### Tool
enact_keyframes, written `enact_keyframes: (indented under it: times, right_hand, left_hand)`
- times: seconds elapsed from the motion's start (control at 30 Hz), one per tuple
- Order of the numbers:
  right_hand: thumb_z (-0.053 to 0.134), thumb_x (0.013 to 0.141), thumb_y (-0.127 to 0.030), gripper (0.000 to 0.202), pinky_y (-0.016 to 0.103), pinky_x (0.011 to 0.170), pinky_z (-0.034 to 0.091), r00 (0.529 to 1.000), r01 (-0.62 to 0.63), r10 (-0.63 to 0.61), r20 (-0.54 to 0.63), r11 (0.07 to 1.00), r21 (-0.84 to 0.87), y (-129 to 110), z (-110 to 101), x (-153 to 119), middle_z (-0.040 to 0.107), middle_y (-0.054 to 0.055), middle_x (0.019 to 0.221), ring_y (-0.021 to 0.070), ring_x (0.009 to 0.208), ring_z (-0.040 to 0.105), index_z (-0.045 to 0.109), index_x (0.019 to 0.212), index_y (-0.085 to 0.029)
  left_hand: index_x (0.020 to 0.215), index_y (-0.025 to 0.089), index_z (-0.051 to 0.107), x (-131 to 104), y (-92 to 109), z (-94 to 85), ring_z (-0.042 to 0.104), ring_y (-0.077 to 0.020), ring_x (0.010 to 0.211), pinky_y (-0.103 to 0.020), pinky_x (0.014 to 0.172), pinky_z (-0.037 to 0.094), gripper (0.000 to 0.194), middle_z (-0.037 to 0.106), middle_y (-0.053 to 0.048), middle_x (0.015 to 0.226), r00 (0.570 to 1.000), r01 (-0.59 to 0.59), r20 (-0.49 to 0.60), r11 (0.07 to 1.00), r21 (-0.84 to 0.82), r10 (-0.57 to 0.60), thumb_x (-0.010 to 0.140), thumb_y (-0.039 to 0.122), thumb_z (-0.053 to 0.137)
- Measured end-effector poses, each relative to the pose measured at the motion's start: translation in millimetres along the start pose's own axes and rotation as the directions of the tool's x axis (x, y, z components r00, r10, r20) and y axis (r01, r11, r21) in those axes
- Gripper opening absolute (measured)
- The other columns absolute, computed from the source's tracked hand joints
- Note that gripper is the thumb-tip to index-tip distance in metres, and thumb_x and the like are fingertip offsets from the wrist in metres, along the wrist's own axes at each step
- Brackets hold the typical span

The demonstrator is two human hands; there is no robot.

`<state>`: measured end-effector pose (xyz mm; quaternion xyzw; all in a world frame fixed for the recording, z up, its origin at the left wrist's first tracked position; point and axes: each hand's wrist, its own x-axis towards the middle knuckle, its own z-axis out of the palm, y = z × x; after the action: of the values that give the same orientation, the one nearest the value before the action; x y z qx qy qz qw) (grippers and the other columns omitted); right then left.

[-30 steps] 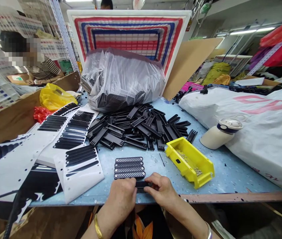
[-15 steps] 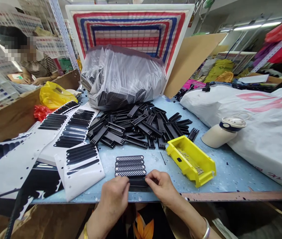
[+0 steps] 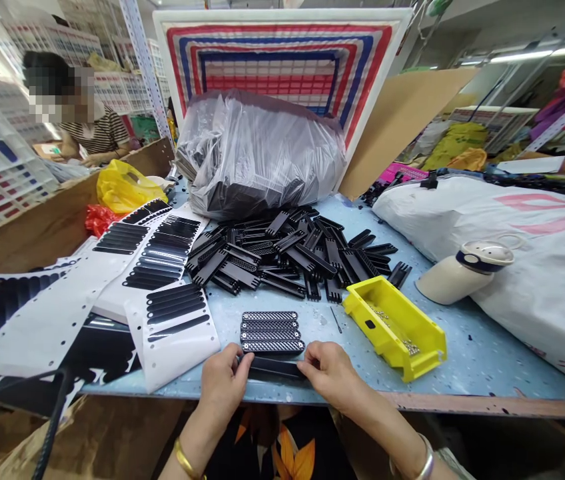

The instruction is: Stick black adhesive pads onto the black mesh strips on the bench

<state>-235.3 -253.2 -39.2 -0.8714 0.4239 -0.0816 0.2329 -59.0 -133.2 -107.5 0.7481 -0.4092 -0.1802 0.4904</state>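
Note:
Near the table's front edge, a long flat black strip (image 3: 277, 368) lies crosswise between my hands; whether it is one piece or two layered cannot be told. My left hand (image 3: 225, 377) pinches its left end, thumb on top. My right hand (image 3: 330, 370) has its fingertips closed at the right end. Just beyond it sits a neat stack of black patterned bars (image 3: 270, 331) with silver screws at their ends. Left of my left hand are white backing sheets (image 3: 182, 360) carrying black adhesive strips (image 3: 175, 303).
A heap of loose black plastic pieces (image 3: 282, 250) covers the middle, before a plastic-wrapped bundle (image 3: 267, 153). At right stand a yellow bin (image 3: 395, 327) with small metal screws, a cream bottle (image 3: 455, 280) and a white sack (image 3: 537, 233). A thin black rod (image 3: 336, 320) lies nearby. Another person (image 3: 95, 133) sits far left.
The view has swung slightly left, so things sit further right. My hands are wider apart along the black strip, the left one having shifted outward to its left end.

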Motion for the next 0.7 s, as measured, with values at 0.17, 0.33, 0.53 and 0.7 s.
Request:
enact_keyframes:
  times: [0.17, 0.33, 0.53, 0.7]
  right_hand:
    - [0.058, 0.066, -0.025, 0.021, 0.025, 0.048, 0.028, 0.995, -0.072, 0.063, 0.074, 0.99, 0.12, -13, -10, 2, 0.046, -0.003, 0.046, 0.013, 0.049, 0.044, 0.046, 0.049, -0.021]
    - [0.055, 0.065, -0.035, 0.02, 0.023, 0.041, 0.039, 0.951, -0.255, 0.147, 0.272, 0.871, 0.42, -18, -14, 1, 0.049, -0.005, 0.044, 0.0105, 0.038, 0.045, 0.046, 0.053, -0.022]
    - [0.057, 0.059, -0.027, 0.017, 0.019, 0.036, 0.034, 0.935, -0.338, 0.235, 0.265, 0.813, 0.474, -11, -6, 5, 0.046, -0.006, 0.037, 0.0076, 0.032, 0.041, 0.045, 0.048, -0.021]
    - [0.055, 0.059, -0.023, 0.016, 0.02, 0.035, 0.034, 0.932, -0.352, 0.26, 0.252, 0.815, 0.461, -3, 2, 8, 0.045, -0.006, 0.035, 0.0078, 0.032, 0.039, 0.045, 0.047, -0.021]
  left_hand:
    - [0.056, 0.022, 0.049, 1, 2, -2.1, 0.041, -0.0139, 0.045, -0.025, 0.053, 0.029, 0.032, 0.042, 0.004, 0.044, 0.998, 0.066, 0.016, 0.997, -0.047, -0.065, 0.078, 0.046, 0.053]
    - [0.057, 0.022, 0.049, 1, 2, -0.9, 0.041, -0.0143, 0.046, -0.025, 0.053, 0.029, 0.033, 0.042, 0.004, 0.044, 0.997, 0.078, 0.016, 0.995, -0.063, -0.077, 0.077, 0.048, 0.051]
    - [0.057, 0.022, 0.048, 2, -1, -0.7, 0.041, -0.0145, 0.046, -0.026, 0.054, 0.03, 0.034, 0.042, 0.004, 0.045, 0.997, 0.067, 0.027, 0.997, -0.033, -0.066, 0.077, 0.051, 0.049]
    - [0.059, 0.022, 0.05, 3, 0, -2.3, 0.043, -0.0149, 0.047, -0.026, 0.055, 0.031, 0.035, 0.045, 0.003, 0.045, 0.996, 0.079, 0.052, 0.997, -0.018, -0.078, 0.076, 0.052, 0.047]
